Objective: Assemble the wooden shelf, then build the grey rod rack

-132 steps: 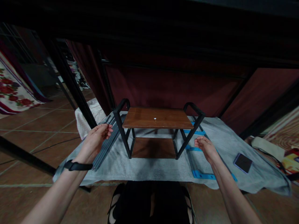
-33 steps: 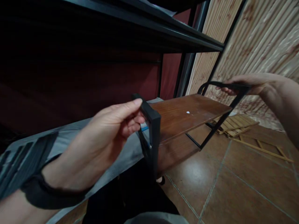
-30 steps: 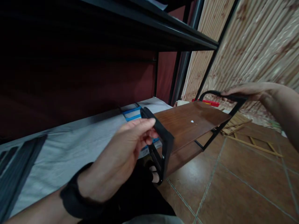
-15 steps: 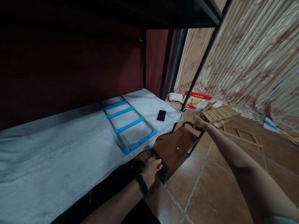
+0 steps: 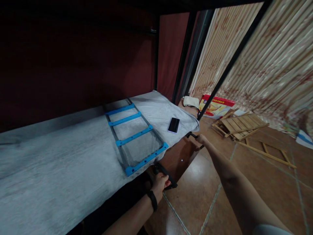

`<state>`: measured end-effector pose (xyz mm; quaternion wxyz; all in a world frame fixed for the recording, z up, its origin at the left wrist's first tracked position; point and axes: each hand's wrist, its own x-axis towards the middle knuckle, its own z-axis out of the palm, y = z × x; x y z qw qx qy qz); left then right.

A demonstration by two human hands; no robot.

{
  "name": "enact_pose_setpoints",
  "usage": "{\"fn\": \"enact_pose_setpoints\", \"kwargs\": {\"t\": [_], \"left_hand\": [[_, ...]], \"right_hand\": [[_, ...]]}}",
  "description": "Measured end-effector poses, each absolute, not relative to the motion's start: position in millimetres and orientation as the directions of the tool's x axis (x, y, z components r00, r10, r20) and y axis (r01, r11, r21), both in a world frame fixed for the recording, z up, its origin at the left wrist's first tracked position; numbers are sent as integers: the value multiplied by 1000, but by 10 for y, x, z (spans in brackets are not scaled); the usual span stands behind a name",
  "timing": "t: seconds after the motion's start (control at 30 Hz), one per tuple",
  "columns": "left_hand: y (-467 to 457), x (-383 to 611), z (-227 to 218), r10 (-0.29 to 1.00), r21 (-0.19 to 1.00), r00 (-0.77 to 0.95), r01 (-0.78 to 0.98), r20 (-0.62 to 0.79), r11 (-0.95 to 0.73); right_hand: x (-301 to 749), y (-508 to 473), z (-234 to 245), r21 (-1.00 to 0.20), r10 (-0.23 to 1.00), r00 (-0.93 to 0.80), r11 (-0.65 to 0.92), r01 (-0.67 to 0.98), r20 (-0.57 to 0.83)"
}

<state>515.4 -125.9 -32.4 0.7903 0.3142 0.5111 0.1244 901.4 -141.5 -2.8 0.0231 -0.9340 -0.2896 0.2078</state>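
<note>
A small folding table with a brown wood-look top and black metal legs is low beside the bed, tilted, its near-left part hidden under the hanging edge of the sheet. My left hand, wearing a black wristband, is closed around the black leg frame at the near end. At the far end my right hand grips the other black leg frame, its fingers partly hidden. Above the table, a blue-and-grey ladder-like frame lies flat on the bed's grey sheet. A phone rests to the right of that frame.
A black bed post slants down to the bed's far corner. Wooden slatted pieces lie on the tiled floor at the right. Behind them are a red-and-yellow box, a whitish pouch and a striped curtain.
The table has moved left and partly in under the bed's edge, with both hands still on its legs. The camera view has shifted too.
</note>
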Motion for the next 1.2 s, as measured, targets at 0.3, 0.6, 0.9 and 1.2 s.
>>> {"fn": "enact_pose_setpoints", "kwargs": {"t": [0.3, 0.6, 0.9, 1.2], "left_hand": [[-1059, 5408, -231, 597, 685, 380, 156, -706, 711], [-1167, 5342, -247, 529, 646, 403, 250, -747, 721], [-1162, 5204, -283, 474, 637, 480, 264, -738, 724], [-1161, 5009, -57, 465, 636, 491, 270, -737, 723]], "right_hand": [[9127, -1375, -279, -154, 517, 780, -854, 496, -353], [9096, -1576, -302, -159, 499, 799, -866, 474, -334], [8818, -1599, -294, -170, 440, 856, -897, 407, -270], [8737, -1688, -89, -216, 396, 893, -911, 352, -215]]}}
